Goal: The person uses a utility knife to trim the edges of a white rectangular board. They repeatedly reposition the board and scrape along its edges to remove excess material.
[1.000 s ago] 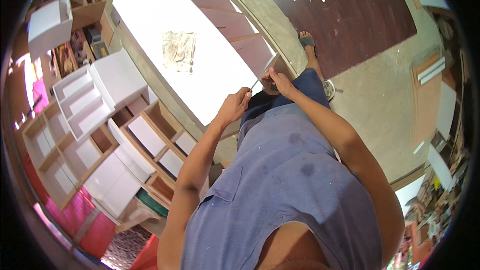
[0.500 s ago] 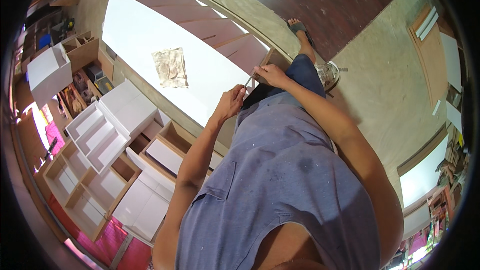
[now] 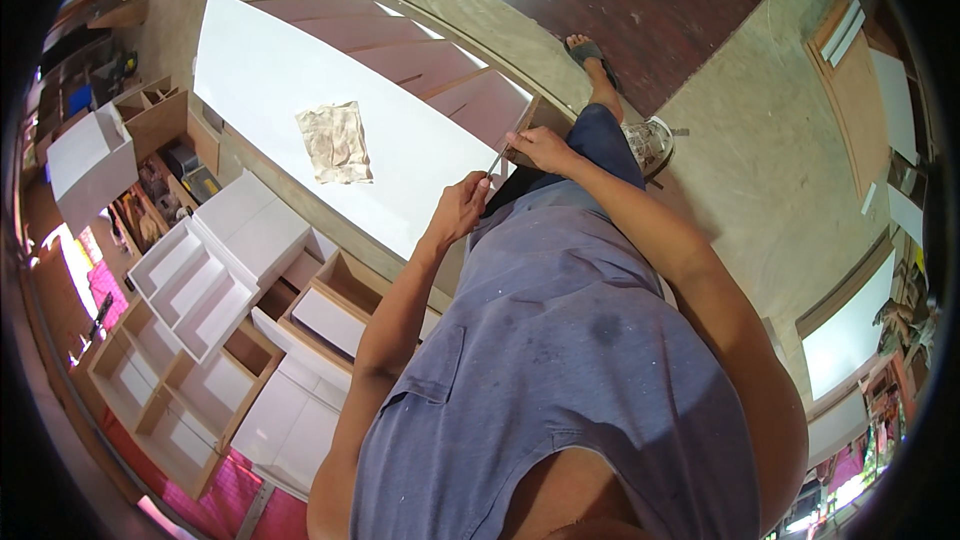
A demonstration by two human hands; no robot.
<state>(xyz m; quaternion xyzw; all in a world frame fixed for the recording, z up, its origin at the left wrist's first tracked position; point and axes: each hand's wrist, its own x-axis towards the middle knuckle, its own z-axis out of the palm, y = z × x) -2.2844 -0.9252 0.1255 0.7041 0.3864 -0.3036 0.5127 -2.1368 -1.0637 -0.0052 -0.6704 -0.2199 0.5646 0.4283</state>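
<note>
A long white cabinet panel (image 3: 255,70) extends away to the far left, with open compartments (image 3: 420,75) along its far side. Between both hands, at the panel's near right end, runs a thin grey bar-like tool (image 3: 497,162); its exact kind is too small to make out. My left hand (image 3: 462,206) has its fingers closed on the lower end, beside the panel's edge. At the upper end, close to the cabinet's wooden corner, my right hand (image 3: 543,149) pinches it. A crumpled cream cloth (image 3: 335,144) lies flat on the white panel, apart from both hands.
White drawer units (image 3: 192,285) and wooden-edged cabinet frames (image 3: 165,380) crowd the left side. A whitish, stained container (image 3: 652,147) stands by my leg. Beyond it, a dark brown sheet (image 3: 660,10) covers part of the floor. Boards (image 3: 850,110) lean at the far right.
The whole view has shifted slightly. Both hands keep nearly the same hold on the thin tool at the panel's end, and the cloth lies in the same place on the panel.
</note>
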